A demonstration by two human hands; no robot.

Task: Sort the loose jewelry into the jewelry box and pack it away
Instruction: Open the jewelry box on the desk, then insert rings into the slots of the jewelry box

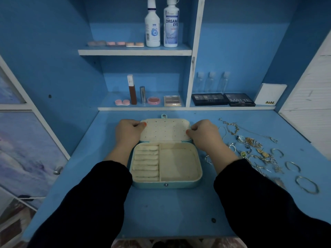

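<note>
A small teal jewelry box (166,184) lies open in the middle of the blue desk, cream-lined, with ring rolls on the left and one empty compartment on the right. Its lid (165,129) lies back flat, dotted with small holes. My left hand (128,133) grips the lid's left edge, thumb on the lining. On the lid's right edge, my right hand (204,134) holds it the same way. A pile of loose jewelry (254,151) lies to the right of the box: rings, chains, earrings and bangles.
The blue desk (161,212) has a low shelf behind it with lipsticks, a contact lens case (122,102) and eyeshadow palettes (223,99). Two white bottles (162,24) stand on the upper shelf. Bangles (307,185) lie near the desk's right edge.
</note>
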